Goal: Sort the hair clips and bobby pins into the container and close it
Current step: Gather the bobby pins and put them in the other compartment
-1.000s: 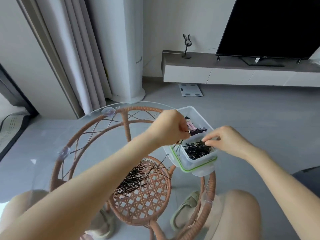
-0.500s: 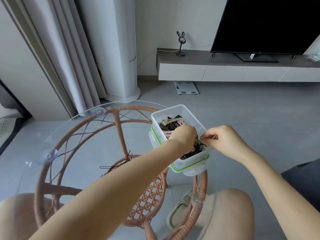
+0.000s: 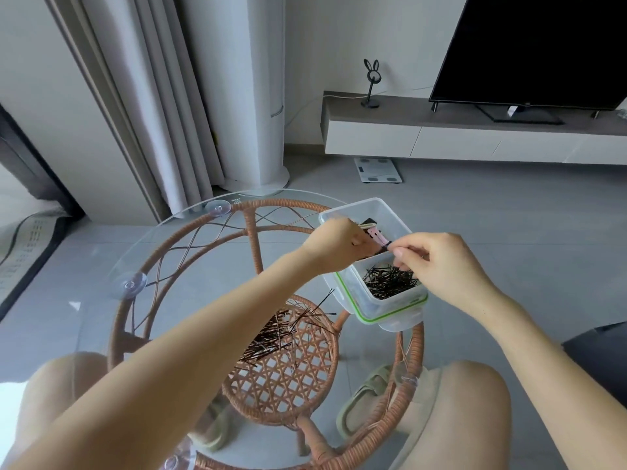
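1. Clear plastic made up the container, and it had a green band around its near end.
2. The container sat at the right edge of the round glass counter.
3. It had two parts inside. The near part held a heap of dark bobby pins.
4. The far part held hair clips, and one of them was pink.
5. The left hand was reaching into the far part. Its fingers were curled down among the hair clips, but I could not tell if they had hold of one.
6. The right hand was just above the middle of the container. Its thumb and first finger were pinched together on something thin and dark that was too small to name.
7. The two hands were very close, almost touching.
8. A bigger pile of loose pins lay on the glass in the middle of the counter, to the left of the container.
9. Brown woven cane made the counter's frame under the glass.
10. A pale slipper was on the grey floor below.
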The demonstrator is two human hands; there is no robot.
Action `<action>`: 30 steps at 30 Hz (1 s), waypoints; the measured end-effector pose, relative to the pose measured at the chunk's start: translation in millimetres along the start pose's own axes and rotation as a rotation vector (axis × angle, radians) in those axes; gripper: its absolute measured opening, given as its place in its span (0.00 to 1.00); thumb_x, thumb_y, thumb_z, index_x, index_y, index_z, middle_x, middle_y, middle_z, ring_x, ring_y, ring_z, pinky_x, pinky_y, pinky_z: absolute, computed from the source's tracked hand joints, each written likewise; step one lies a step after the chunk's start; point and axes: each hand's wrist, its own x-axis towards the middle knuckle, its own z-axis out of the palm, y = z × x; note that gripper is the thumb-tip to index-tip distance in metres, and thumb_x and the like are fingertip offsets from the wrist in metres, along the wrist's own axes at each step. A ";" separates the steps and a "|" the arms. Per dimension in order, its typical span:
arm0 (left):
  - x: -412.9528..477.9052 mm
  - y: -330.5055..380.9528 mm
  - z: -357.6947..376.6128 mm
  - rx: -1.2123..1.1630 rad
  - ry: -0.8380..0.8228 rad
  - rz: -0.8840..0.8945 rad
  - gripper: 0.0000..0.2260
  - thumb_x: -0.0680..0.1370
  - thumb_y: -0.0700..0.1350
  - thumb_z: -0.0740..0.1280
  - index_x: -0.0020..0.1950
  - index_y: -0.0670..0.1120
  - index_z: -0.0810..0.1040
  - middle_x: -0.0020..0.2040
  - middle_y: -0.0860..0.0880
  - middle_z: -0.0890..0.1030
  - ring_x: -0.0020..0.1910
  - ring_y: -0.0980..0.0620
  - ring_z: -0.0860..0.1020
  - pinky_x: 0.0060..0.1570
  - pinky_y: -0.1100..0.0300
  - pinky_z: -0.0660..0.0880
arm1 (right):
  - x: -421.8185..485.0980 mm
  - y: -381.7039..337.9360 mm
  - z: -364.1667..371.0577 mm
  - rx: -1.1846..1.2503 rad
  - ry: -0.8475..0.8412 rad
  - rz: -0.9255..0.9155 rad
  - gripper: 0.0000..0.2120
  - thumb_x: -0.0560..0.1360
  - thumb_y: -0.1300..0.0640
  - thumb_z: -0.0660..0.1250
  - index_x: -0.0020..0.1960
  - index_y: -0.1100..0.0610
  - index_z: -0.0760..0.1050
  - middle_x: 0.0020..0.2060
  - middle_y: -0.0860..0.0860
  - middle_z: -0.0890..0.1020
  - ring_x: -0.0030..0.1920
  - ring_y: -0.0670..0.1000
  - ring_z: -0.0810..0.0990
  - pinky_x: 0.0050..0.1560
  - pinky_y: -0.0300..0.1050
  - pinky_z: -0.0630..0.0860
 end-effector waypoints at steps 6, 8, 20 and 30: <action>-66.1 -71.7 -10.0 0.025 0.311 -0.093 0.18 0.80 0.51 0.56 0.53 0.44 0.82 0.54 0.46 0.83 0.53 0.45 0.79 0.50 0.56 0.74 | -39.7 -35.4 40.7 0.117 -0.165 -0.086 0.15 0.74 0.56 0.66 0.60 0.53 0.75 0.53 0.43 0.79 0.54 0.41 0.78 0.57 0.38 0.74; -101.4 -106.2 -1.5 0.112 0.292 -0.176 0.24 0.78 0.59 0.48 0.60 0.50 0.78 0.64 0.48 0.78 0.64 0.46 0.74 0.63 0.53 0.70 | -53.4 -35.6 70.7 0.082 -0.307 -0.088 0.26 0.74 0.49 0.64 0.70 0.53 0.64 0.63 0.39 0.68 0.65 0.38 0.65 0.66 0.33 0.60; -142.0 -111.9 63.0 0.009 0.361 -0.423 0.33 0.76 0.61 0.35 0.74 0.49 0.61 0.76 0.46 0.59 0.77 0.45 0.49 0.75 0.51 0.40 | -63.1 -53.2 200.0 -0.085 -0.134 -0.065 0.43 0.71 0.36 0.27 0.73 0.63 0.54 0.72 0.61 0.61 0.74 0.58 0.56 0.72 0.45 0.42; -149.1 -107.0 22.9 -0.294 0.308 -0.366 0.26 0.74 0.61 0.60 0.70 0.53 0.67 0.72 0.51 0.67 0.72 0.50 0.63 0.70 0.53 0.60 | -36.0 -38.9 150.0 0.168 -0.417 0.049 0.43 0.70 0.41 0.67 0.74 0.44 0.41 0.76 0.45 0.50 0.75 0.47 0.45 0.72 0.56 0.41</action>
